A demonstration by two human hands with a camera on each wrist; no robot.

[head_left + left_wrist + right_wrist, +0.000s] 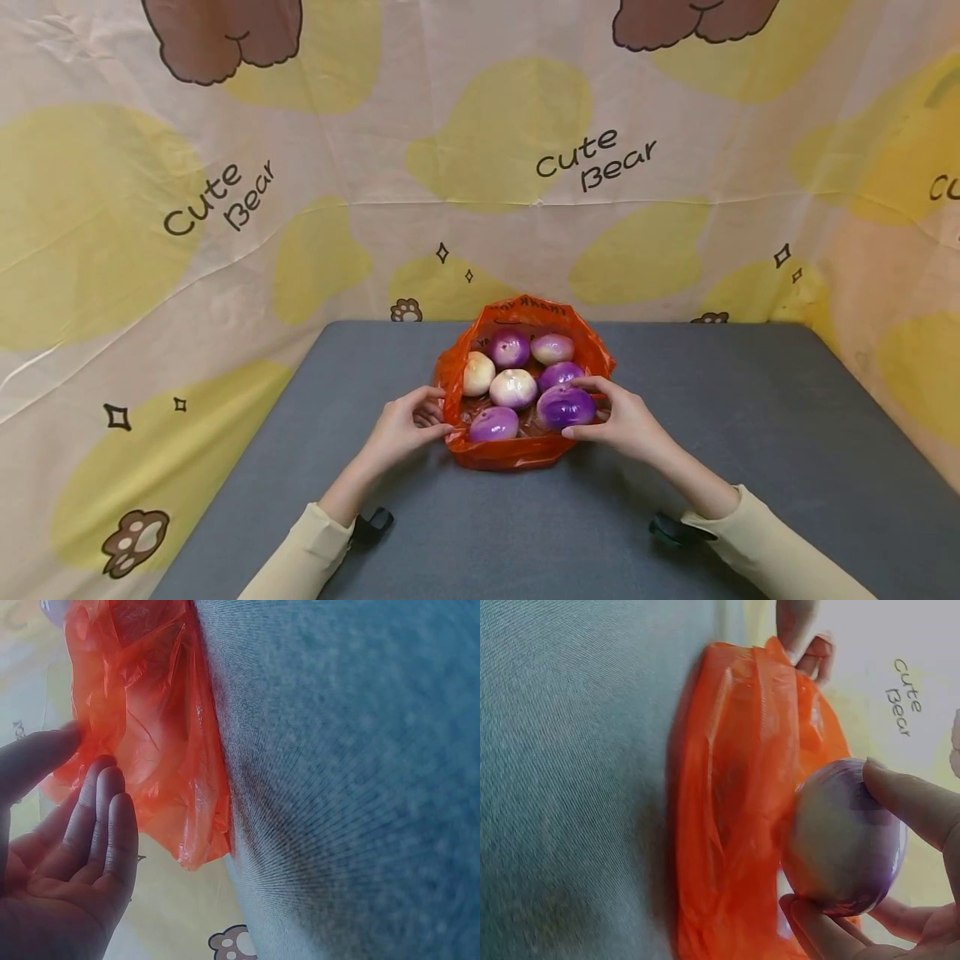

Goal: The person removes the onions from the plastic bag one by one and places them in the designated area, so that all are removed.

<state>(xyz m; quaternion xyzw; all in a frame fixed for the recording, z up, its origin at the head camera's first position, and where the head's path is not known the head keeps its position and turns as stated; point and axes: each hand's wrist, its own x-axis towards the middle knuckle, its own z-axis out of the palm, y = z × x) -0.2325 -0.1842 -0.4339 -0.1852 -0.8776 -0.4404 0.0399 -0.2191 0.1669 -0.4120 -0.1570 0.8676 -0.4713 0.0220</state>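
An orange-red plastic bag (498,454) stands on the table with its mouth spread wide. Several purple and white onions lie inside, among them a pale onion (513,388) near the middle and a purple onion (494,424) toward the front. My left hand (408,421) pinches the bag's left rim between thumb and index finger, the other fingers loosely bent beside it. Between the thumb and fingers of my right hand (626,421) is a glossy purple onion (847,838), held at the bag's right front edge. In the left wrist view the bag's side (165,742) hides most of the contents.
The grey table (720,400) extends to both sides and in front of the bag. Behind it hangs a patterned cloth (480,167) with bears and lettering. Dark straps (372,527) circle both wrists.
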